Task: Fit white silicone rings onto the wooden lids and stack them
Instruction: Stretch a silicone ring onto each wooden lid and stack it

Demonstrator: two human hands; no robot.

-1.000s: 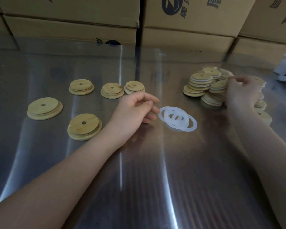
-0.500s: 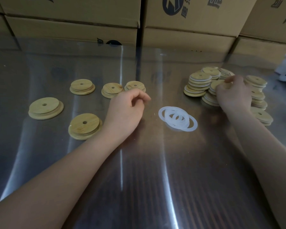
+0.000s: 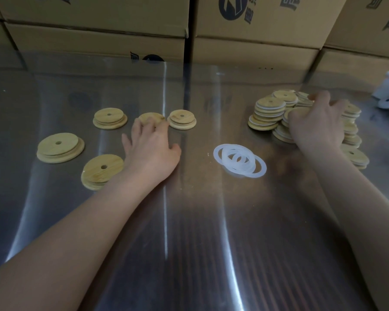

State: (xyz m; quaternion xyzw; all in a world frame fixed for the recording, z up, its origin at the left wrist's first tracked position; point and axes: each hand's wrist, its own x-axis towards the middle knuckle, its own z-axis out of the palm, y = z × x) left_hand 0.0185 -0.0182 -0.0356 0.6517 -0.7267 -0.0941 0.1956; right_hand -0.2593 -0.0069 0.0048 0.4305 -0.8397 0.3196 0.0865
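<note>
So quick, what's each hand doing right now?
Left hand: open, touching a small wooden lid.
Right hand: blurred over the lid pile; cannot tell.

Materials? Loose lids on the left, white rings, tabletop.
Loose lids: pale wood, likely bamboo, matte, faint grain.
White rings: thin and translucent, probably silicone.
Tabletop: brushed metal, likely stainless, with streaked reflections.

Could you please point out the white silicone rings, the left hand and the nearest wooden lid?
white silicone rings (image 3: 217,154), head view, left band of the outer ring.
left hand (image 3: 151,151), head view, back of the hand.
nearest wooden lid (image 3: 94,171), head view, top face beside its hole.
</note>
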